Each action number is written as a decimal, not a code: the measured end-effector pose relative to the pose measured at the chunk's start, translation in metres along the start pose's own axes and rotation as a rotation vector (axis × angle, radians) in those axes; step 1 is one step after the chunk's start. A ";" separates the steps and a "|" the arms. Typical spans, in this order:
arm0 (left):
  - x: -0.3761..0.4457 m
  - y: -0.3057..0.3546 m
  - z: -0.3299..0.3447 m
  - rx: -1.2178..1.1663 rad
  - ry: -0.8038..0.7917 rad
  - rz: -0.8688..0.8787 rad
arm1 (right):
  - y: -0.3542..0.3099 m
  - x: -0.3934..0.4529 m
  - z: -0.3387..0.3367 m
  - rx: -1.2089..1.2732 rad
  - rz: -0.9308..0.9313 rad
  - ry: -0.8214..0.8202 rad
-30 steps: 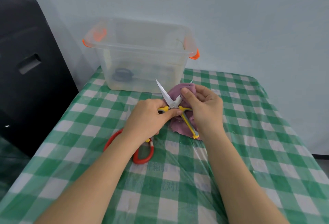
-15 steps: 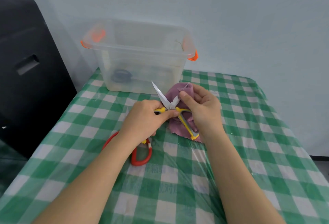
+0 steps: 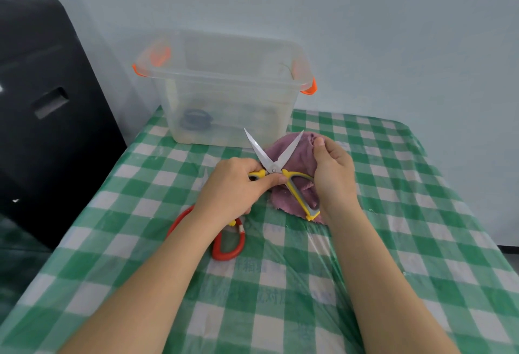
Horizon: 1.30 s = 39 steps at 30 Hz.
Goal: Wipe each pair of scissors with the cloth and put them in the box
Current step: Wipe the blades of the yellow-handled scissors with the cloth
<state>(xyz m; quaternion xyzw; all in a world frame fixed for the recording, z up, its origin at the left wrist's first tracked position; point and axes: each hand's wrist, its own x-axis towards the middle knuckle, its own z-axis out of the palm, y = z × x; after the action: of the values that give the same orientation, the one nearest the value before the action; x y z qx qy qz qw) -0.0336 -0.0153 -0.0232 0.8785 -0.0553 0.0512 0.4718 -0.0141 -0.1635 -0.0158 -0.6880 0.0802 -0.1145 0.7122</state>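
My left hand [image 3: 234, 185] grips one handle of the yellow-and-grey scissors [image 3: 273, 166], whose blades stand spread open and point away from me. My right hand [image 3: 334, 173] holds the purple cloth [image 3: 297, 157] bunched behind the right blade, its fingers curled round the fabric near the blade tip. The other handle hangs down over the cloth. A red-handled pair of scissors [image 3: 227, 244] lies on the table under my left wrist, partly hidden. The clear plastic box [image 3: 224, 72] with orange clips stands at the back and holds a blue-handled pair [image 3: 195, 120].
The table carries a green-and-white checked cover [image 3: 393, 213] under clear plastic film. A black chair [image 3: 47, 106] stands close to the table's left edge. A pale wall rises right behind the box.
My right hand has slid with the cloth up the right blade from the pivot toward the tip. The left hand keeps its hold on the handle.
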 end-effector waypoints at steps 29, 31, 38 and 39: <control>-0.004 0.005 0.002 0.006 -0.004 0.043 | 0.002 -0.004 0.001 -0.139 -0.221 -0.020; -0.004 0.005 0.002 0.008 -0.009 0.052 | 0.003 -0.004 0.001 -0.133 -0.211 -0.012; -0.001 0.001 0.000 -0.016 -0.008 0.023 | 0.003 0.000 0.002 -0.091 -0.096 -0.042; -0.002 0.001 0.000 -0.020 -0.011 0.016 | 0.004 0.000 0.002 -0.094 -0.104 -0.041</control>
<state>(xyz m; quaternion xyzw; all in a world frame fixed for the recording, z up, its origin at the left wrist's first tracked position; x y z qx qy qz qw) -0.0354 -0.0156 -0.0226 0.8735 -0.0653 0.0497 0.4798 -0.0133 -0.1614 -0.0195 -0.7261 0.0348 -0.1333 0.6736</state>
